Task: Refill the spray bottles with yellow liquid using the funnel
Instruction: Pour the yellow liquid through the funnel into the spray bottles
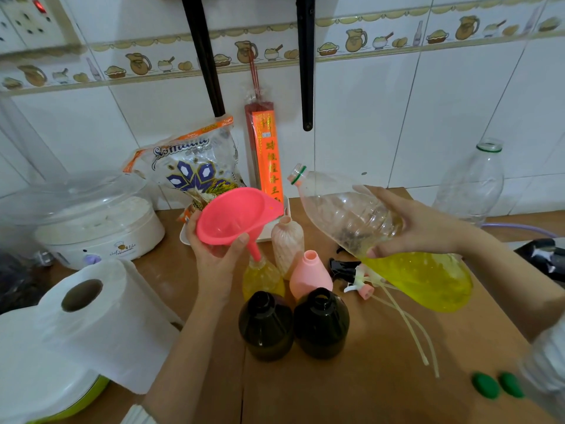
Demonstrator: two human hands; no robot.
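The pink funnel [235,217] is tilted, its spout in the neck of a clear spray bottle [262,278] full of yellow liquid. A big clear bottle [376,237], uncapped, lies slanted in the air, yellow liquid pooled at its base. Two dark bottles [266,325] [321,324], a pink bottle [308,275] and a ribbed pale bottle [287,243] stand open on the worktop [351,387]. Spray heads [357,278] lie just beside them.

Home kitchen. White wall tiles [382,123] with a border of jugs and bowls; wooden counter [382,362] against them. Rice cooker [97,228], bag of rice [189,166], paper towel roll [97,319], red incense pack [267,151], wall socket [27,22].
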